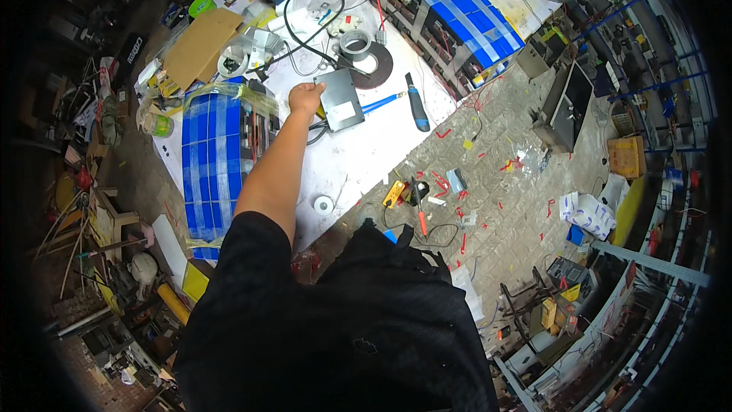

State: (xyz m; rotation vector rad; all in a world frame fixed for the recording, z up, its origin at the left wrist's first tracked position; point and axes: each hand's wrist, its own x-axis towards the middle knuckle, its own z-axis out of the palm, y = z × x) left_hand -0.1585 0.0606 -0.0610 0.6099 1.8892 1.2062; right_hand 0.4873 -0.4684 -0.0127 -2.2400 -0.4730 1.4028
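Over the white tabletop [366, 153], my left hand [305, 98] is closed on the edge of a flat dark rectangular box [341, 99] with a pale label. Blue leads [385, 102] with a connector come out of the box's right side, and black cables show under its left edge. Just beyond it, a grey tape roll [355, 44] rests against a dark flat roll [377, 69]. A blue-and-black handled cutter [417, 103] lies to the right of the leads. My right hand is out of view.
Taped blue battery packs stand at left [210, 160] and far right [465, 16]. Cardboard [202, 50], a small white roll [323, 205] and looped black cable crowd the table. A soldering iron [422, 218], a yellow meter [393, 194] and red scraps lie on the floor, near a monitor [570, 107].
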